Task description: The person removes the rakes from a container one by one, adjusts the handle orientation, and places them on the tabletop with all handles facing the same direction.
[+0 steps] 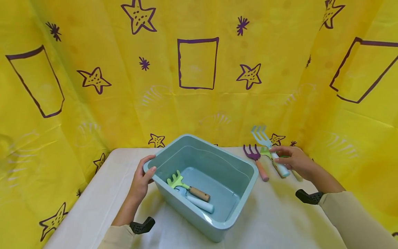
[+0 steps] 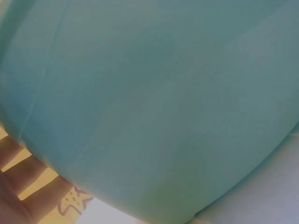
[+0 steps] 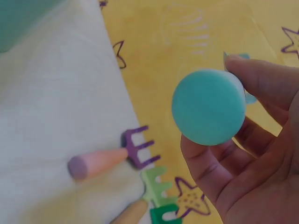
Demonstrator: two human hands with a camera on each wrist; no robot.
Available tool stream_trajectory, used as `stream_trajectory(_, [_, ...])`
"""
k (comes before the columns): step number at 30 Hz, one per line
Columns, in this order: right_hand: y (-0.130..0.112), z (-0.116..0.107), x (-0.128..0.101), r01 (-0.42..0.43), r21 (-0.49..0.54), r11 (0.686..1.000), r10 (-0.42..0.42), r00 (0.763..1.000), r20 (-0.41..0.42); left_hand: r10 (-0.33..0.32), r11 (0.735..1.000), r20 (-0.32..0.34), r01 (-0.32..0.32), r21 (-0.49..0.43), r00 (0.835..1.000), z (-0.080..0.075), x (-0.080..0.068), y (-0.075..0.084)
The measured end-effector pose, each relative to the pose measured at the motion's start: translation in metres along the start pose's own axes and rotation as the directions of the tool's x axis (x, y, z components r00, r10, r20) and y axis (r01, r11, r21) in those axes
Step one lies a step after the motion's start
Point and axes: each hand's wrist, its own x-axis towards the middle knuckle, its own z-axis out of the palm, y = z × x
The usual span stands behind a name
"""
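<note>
A blue-green plastic bin point(image 1: 186, 211) stands on the table. My left hand point(image 1: 140, 183) grips its rim at the left corner, thumb over the edge and fingers outside. Inside lie a green hand rake point(image 1: 176, 180) with a wooden handle and, partly beneath it, a tool with a light-blue handle point(image 1: 200, 204). Off to the right, my right hand point(image 1: 295, 162) holds a light-blue hand fork point(image 1: 281, 168) by its handle, tines pointing away. The right wrist view looks onto the round handle end point(image 3: 208, 107), with thumb and fingers around it.
Beside the right hand lie a purple-tined hand fork point(image 1: 262, 171) with a pink-orange handle, a light-green tool point(image 3: 158, 185) and a dark-green one point(image 3: 164, 214), partly covered. White cloth point(image 1: 273, 211) covers the table. Yellow patterned curtains point(image 1: 199, 114) hang behind and at both sides.
</note>
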Motion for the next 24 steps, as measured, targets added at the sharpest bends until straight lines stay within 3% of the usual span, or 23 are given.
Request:
stream_trajectory(6, [0.02, -0.008, -0.013, -0.066, 0.042, 0.997, 0.066, 0.998, -0.009, 0.001, 1.0, 0.0, -0.001, -0.002, 1.0, 0.0, 0.001, -0.001])
stream_trajectory(14, [0.045, -0.023, -0.03, -0.193, 0.024, 0.981, 0.194, 0.979, -0.058, 0.013, 1.0, 0.01, -0.013, -0.012, 1.0, 0.0, 0.0, 0.001])
stream_trajectory(24, [0.073, -0.039, -0.048, -0.25, -0.018, 0.968, 0.246, 0.961, -0.124, -0.002, 1.0, 0.013, 0.002, -0.018, 1.0, -0.001, -0.001, 0.002])
